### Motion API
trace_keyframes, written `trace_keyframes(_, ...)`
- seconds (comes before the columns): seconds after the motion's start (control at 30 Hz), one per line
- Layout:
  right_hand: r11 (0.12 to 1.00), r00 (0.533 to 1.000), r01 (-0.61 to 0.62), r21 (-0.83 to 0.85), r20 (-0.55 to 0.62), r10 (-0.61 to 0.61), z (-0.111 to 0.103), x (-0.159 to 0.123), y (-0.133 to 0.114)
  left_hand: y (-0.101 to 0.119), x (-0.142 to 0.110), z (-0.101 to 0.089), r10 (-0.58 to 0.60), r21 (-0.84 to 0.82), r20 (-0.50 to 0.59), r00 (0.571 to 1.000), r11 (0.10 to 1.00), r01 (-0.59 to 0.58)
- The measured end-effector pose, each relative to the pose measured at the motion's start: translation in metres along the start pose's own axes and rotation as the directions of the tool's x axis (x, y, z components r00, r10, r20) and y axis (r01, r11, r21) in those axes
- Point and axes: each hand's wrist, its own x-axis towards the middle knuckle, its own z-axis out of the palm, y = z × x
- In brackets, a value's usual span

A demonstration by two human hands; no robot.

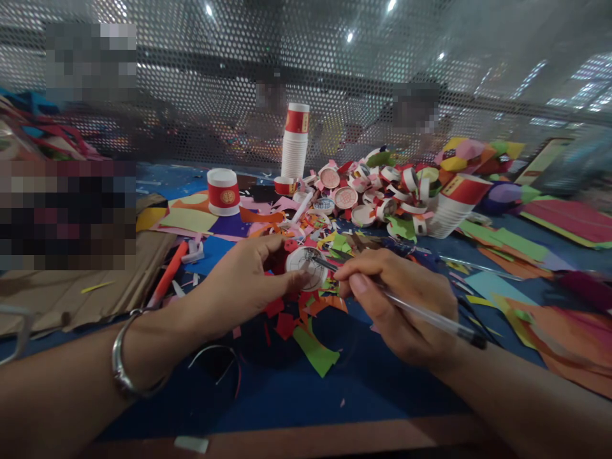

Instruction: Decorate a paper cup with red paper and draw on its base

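Between the thumb and fingers of my left hand [239, 280] is a round white paper cup bottom [302, 262] with dark lines drawn on its face. It is tilted toward me. My right hand [401, 299] is closed around a clear-barrelled pen [428, 311] with a black end. The pen's dark tip touches or hovers just over the disc; I cannot tell which. Below both hands lie red paper scraps [285, 325] and a green paper piece [318, 350]. A silver bracelet [119, 357] circles my left wrist.
A pile of cut cup bottoms [345, 197] lies behind my hands. Around it stand a tall cup stack [293, 153], a red-and-white cup [223, 193] and a leaning cup stack [454, 207]. Flat cardboard [124, 287] is on the left, coloured paper sheets [568, 325] on the right.
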Motion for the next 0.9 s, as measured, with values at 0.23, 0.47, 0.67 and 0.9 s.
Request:
trace_keyframes(0.23, 0.999, 1.000, -0.008, -0.033, -0.027, 0.007, -0.0018, 0.0000, -0.0003, 0.0020, -0.0005, -0.0011, 0.023, 0.101, 0.020, 1.000, 0.995, -0.025)
trace_keyframes(0.47, 1.000, 1.000, -0.004, -0.022, -0.026, 0.003, -0.0015, 0.0003, -0.0005, 0.0013, -0.0004, -0.0018, 0.030, 0.072, 0.024, 0.999, 0.997, -0.032)
trace_keyframes(0.67, 0.999, 1.000, -0.004, -0.037, -0.022, 0.003, -0.0023, -0.0002, -0.0010, 0.0000, -0.0005, -0.0016, 0.030, 0.103, 0.022, 0.999, 0.994, -0.032)
trace_keyframes(0.9, 0.999, 1.000, -0.021, -0.044, -0.016, 0.021, -0.0020, 0.0000, -0.0021, 0.0008, -0.0012, -0.0013, -0.016, 0.056, 0.044, 0.999, 0.998, 0.013)
